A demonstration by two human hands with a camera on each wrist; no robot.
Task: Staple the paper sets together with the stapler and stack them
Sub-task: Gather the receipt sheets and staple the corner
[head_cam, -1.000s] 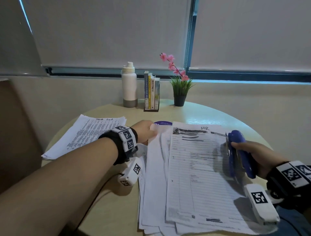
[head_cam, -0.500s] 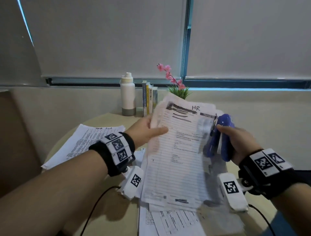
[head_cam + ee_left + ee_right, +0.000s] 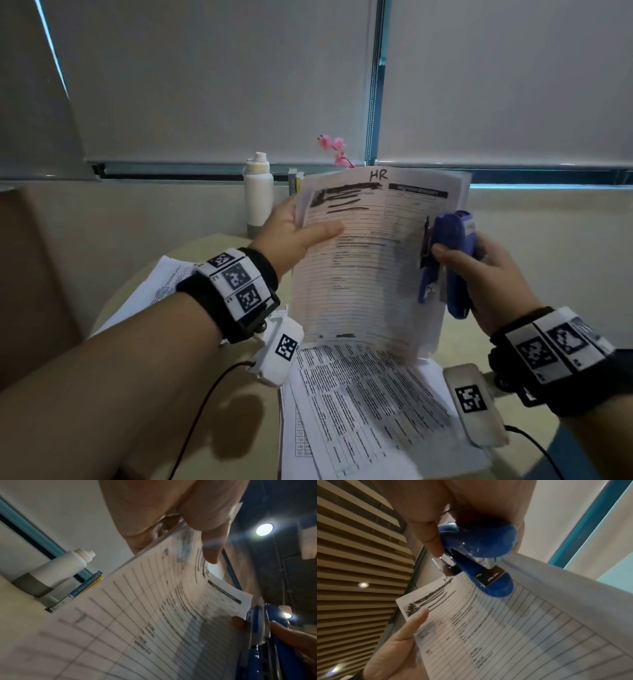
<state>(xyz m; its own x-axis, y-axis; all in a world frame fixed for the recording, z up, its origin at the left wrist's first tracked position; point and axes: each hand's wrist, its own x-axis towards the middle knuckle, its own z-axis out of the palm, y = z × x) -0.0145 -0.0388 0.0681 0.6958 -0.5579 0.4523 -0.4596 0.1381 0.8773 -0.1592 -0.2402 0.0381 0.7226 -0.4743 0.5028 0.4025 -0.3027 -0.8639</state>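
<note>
My left hand [image 3: 308, 231] holds up a paper set marked "HR" [image 3: 363, 274], pinching its upper left edge with the thumb on the front page. The sheets stand nearly upright above the table and bow a little. My right hand [image 3: 455, 257] grips a blue stapler [image 3: 452, 267] at the set's upper right edge. In the right wrist view the stapler [image 3: 481, 545] has its base over the front page [image 3: 522, 635], with the paper edge between its arms. The left wrist view shows the same page [image 3: 154, 622] and the stapler [image 3: 260, 628] at its far corner.
More printed sheets [image 3: 359, 411] lie loose on the round table [image 3: 239, 428] under the raised set. Another paper stack [image 3: 161, 291] lies at the left. A white bottle [image 3: 258, 195], books [image 3: 296, 181] and a pink flower [image 3: 334, 150] stand at the back.
The HR set lay flat on the table a second ago. Both hands have lifted it upright and higher, and the stapler stayed at its right edge.
</note>
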